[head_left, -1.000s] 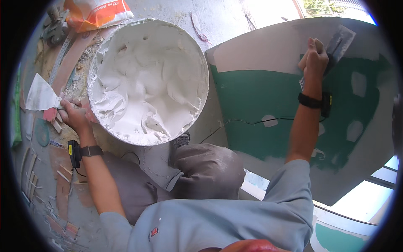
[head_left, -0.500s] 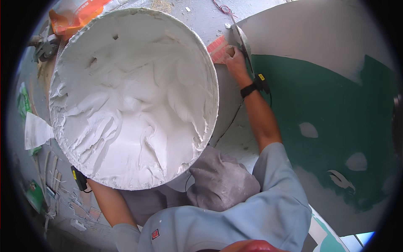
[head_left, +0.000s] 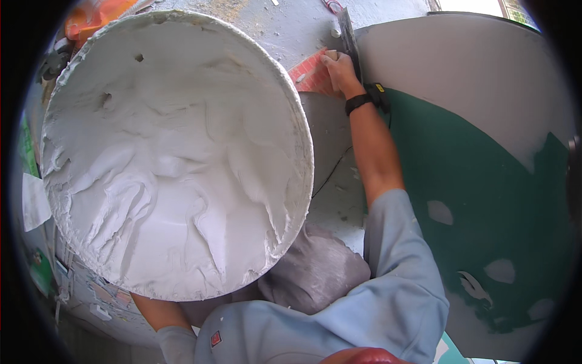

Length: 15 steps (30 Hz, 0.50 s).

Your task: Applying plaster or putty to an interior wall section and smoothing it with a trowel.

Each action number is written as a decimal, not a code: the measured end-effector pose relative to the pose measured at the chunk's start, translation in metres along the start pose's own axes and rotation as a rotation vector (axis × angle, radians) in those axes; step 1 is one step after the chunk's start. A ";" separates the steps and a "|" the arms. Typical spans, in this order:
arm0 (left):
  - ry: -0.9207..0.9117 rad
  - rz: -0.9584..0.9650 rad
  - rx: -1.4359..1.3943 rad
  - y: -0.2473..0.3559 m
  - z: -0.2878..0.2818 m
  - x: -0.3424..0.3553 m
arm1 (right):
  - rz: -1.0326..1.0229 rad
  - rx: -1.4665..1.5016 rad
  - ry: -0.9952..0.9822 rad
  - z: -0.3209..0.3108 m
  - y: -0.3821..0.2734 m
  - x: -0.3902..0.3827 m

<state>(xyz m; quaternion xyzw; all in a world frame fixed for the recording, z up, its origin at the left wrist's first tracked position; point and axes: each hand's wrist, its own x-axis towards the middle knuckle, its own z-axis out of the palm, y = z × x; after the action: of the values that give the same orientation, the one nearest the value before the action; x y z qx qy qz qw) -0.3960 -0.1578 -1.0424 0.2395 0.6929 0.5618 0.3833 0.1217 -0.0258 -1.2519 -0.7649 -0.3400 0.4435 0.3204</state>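
A big round bucket (head_left: 308,142) fills the left half, its open mouth facing me. Thick white putty (head_left: 176,206) coats its inside, with ridges and folds in the lower part. My right hand (head_left: 344,74), beyond the bucket's right rim, is closed around the pale handle of a trowel (head_left: 348,39). Its dark blade shows nearly edge-on, against the edge of a large board (head_left: 461,182). My left forearm (head_left: 159,310) runs up behind the bucket's lower rim, which hides that hand and whatever it touches.
The board spreads across the right side, green and grey with several pale smears. A red patterned piece (head_left: 312,74) lies by my right hand. Crumbs and a reddish cord (head_left: 332,6) lie on the floor behind. An orange bag (head_left: 94,21) sits far left; scraps (head_left: 100,312) lie near left.
The bucket looks larger and reaches farther left and lower, now covering the left wrist. My right hand keeps its grip on the trowel, which has turned and shifted slightly away from me.
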 end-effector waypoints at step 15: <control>0.176 0.217 0.116 -0.001 -0.011 0.030 | -0.172 -0.328 0.247 0.000 0.017 0.003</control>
<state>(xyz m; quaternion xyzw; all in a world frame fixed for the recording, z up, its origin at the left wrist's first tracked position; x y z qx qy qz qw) -0.4223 -0.1423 -1.0503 0.2847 0.7251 0.5778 0.2435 0.1265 -0.0325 -1.2669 -0.8234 -0.4299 0.2561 0.2677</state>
